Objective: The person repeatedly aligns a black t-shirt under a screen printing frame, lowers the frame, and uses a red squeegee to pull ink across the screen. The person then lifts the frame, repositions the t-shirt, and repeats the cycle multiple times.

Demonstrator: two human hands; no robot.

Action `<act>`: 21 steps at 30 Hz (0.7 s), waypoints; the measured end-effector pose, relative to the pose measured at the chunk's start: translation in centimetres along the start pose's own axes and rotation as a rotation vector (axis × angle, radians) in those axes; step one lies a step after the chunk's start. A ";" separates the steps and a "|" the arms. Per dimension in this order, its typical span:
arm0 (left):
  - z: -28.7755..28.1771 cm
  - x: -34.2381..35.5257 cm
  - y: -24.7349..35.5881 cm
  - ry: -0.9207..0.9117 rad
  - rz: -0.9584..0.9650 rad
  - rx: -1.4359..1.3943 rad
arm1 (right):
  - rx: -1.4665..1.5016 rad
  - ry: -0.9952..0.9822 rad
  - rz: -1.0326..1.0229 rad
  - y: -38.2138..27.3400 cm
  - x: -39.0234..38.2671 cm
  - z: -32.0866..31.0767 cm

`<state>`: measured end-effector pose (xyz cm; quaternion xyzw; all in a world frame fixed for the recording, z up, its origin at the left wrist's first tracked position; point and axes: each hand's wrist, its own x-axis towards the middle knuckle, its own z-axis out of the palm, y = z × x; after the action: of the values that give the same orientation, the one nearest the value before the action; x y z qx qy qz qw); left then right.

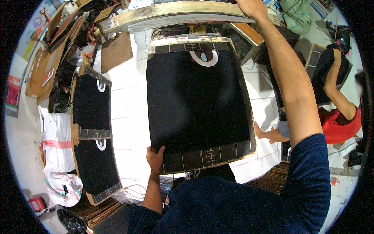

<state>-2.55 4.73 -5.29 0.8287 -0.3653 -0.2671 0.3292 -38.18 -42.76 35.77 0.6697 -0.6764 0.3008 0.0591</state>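
In front of me a flat board [230, 152] with ruled lines at both ends carries a large black cloth [198, 101]. A white ring-shaped print [204, 58] with a pale blue centre shows near the cloth's far edge. At the near left corner, my left hand [155, 158] is closed with thumb and fingers on the cloth's edge. My right arm reaches far forward. There, my right hand [252, 8] grips the top of a wooden frame [175, 16], which stands tilted up beyond the board. Some of the right fingers are cut off by the picture's top edge.
To the left, another ruled board holds two black cloths [92, 102] with similar prints. White sacks [58, 142] and cardboard sheets [46, 70] lie beyond it. On the right, a person in a red top [343, 124] sits by another black-covered board. Stacked brown sheets [269, 177] lie near me.
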 end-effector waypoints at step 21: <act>-1.7 -0.5 2.8 0.111 -0.075 0.220 | 0.006 -0.030 -0.042 -0.9 2.9 -1.2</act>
<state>-2.86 4.23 -1.99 0.8865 -0.3424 -0.1912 0.2457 -38.03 -44.65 38.42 0.6885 -0.6620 0.2913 0.0534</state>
